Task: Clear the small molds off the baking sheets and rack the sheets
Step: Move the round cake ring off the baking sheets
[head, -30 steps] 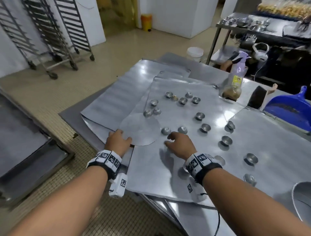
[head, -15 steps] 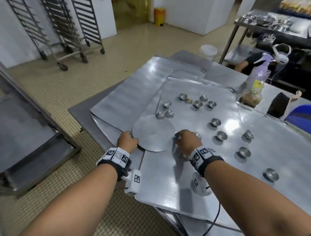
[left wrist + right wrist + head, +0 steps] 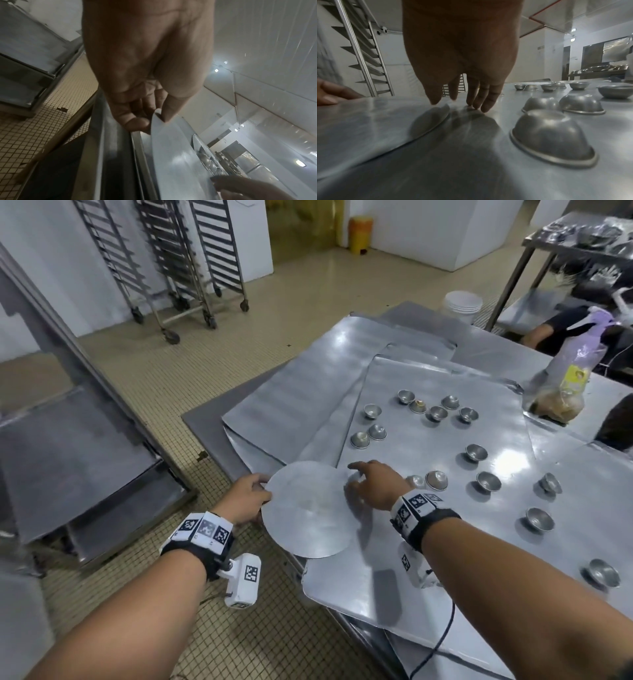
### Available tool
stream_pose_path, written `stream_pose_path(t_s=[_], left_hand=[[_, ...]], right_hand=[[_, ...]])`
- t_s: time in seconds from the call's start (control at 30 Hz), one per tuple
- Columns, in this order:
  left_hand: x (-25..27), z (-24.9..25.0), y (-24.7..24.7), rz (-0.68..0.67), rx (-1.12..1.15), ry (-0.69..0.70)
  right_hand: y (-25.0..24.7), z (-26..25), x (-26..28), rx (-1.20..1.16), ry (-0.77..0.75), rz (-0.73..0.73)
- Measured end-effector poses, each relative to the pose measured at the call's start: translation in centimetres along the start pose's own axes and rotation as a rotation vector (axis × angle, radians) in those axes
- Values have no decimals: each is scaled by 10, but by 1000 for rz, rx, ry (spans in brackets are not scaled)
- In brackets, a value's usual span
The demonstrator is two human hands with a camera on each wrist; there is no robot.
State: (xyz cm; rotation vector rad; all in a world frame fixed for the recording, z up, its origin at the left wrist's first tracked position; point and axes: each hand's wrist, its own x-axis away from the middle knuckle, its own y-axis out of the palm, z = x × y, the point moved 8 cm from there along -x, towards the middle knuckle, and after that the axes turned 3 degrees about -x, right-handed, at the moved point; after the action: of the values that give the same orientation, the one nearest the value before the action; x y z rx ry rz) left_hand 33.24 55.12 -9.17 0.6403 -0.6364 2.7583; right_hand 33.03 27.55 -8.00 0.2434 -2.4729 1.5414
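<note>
On the top sheet [image 3: 428, 542] we see some fifteen molds [image 3: 476, 453], none cleared; racks [image 3: 191, 258] stand well apart. Our left hand [image 3: 245, 499] pinches a round disc [image 3: 308, 508]; our right hand [image 3: 375, 482], fingers extended, seemingly touches it.

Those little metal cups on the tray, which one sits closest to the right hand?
The upside-down mold just beyond the right hand's knuckles, left of its domed neighbour. The others are scattered farther across the baking sheet.
</note>
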Motion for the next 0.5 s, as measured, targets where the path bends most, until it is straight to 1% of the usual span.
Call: stream_pose_path(t_s=[0.07,0.13,0.2,0.27,0.37,0.43,0.5], left_hand=[[5,-2,-5,4,-7,12],[7,-1,-9,16,40,31],[12,13,-15,67,93,74],[17,39,-28,153,111,164],[30,90,-48,268,55,344],[38,118,-57,340,60,431],[42,134,-56,352,158,457]], right_hand=[[10,-8,1,-27,3,-25],[8,-13,2,-115,3,8],[-5,-9,2,-313,32,75],[-28,-7,3,-563,11,156],[-78,-20,13,-827,-110,286],[-105,-31,22,-932,-164,334],[-122,-39,31,-956,-211,361]])
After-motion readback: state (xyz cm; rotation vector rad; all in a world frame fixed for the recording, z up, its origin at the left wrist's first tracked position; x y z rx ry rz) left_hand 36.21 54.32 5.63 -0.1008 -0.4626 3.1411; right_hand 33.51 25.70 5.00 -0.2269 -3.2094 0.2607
